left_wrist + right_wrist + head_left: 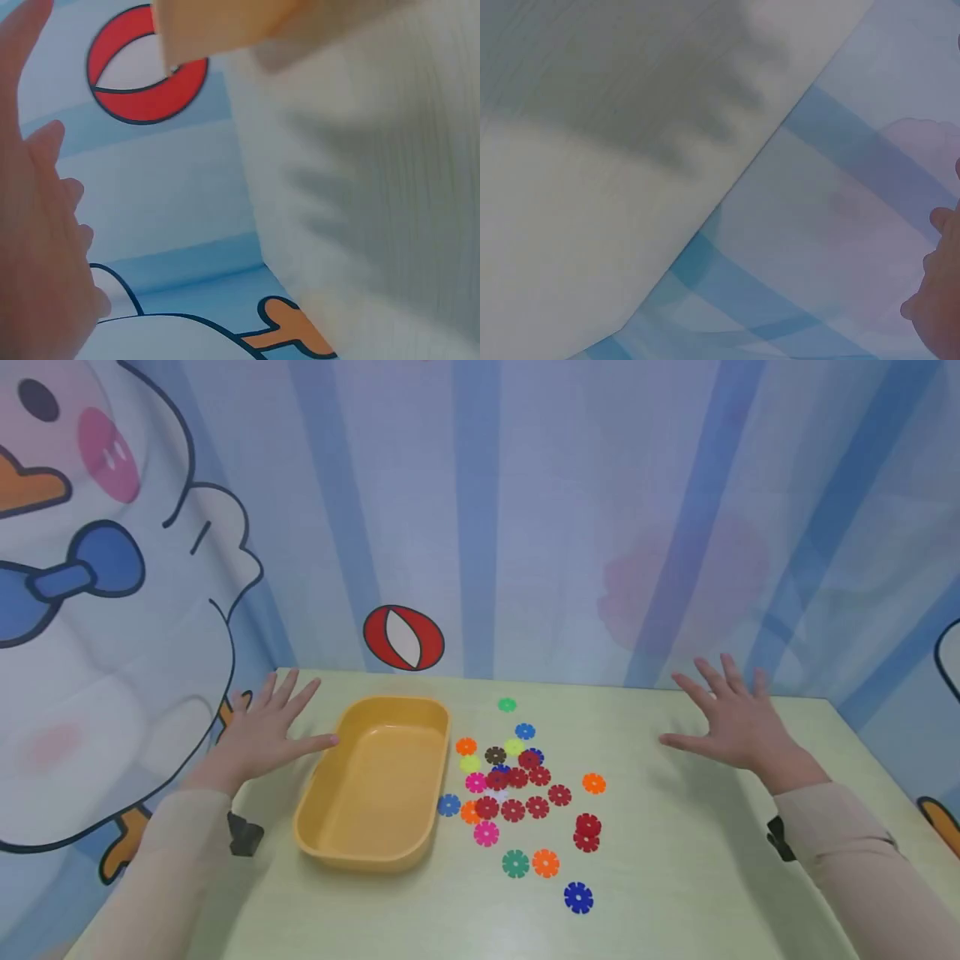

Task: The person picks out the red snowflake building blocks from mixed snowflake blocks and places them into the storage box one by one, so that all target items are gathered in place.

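Both hands are spread in the air above the table with nothing in them. My left hand (258, 735) is beside the yellow plastic tray (307, 827), its thumb overlapping the tray's left rim in the head view. My right hand (738, 727) hovers over the table's right side, apart from everything. Between them lie many small notched plastic discs, shaped like snowflakes or flowers: dark red (559, 795), orange (594, 783), pink (486, 834), green (515, 863) and dark blue (578, 897) among them. They lie loosely scattered, several overlapping, right of the tray.
The pale table (675, 893) ends at a printed curtain (540, 527) with blue stripes and a large cartoon duck (112, 693) on the left. Dark wrist devices show under both sleeves, such as the left one (245, 835).
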{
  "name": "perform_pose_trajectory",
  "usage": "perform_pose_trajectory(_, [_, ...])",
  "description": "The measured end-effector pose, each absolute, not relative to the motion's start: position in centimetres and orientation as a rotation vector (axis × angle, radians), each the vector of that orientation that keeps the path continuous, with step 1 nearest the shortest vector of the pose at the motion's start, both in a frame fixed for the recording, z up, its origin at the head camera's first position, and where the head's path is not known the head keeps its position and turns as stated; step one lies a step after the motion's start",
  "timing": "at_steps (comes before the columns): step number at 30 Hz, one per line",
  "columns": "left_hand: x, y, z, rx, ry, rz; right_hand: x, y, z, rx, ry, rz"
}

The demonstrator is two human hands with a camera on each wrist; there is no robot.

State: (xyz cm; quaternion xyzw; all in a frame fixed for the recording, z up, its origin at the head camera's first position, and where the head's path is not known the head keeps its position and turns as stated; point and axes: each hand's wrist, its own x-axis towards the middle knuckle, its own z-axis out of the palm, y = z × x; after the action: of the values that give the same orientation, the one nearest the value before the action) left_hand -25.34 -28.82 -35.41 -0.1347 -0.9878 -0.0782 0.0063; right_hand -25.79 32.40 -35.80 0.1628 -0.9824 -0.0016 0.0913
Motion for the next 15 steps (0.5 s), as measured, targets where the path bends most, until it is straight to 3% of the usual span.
perform_pose_trajectory(15, [-20.5,-27.8,-36.9,-0.557,-3.017,-0.991,-24.0,26.7,-36.5,0.745,-2.787,0.273])
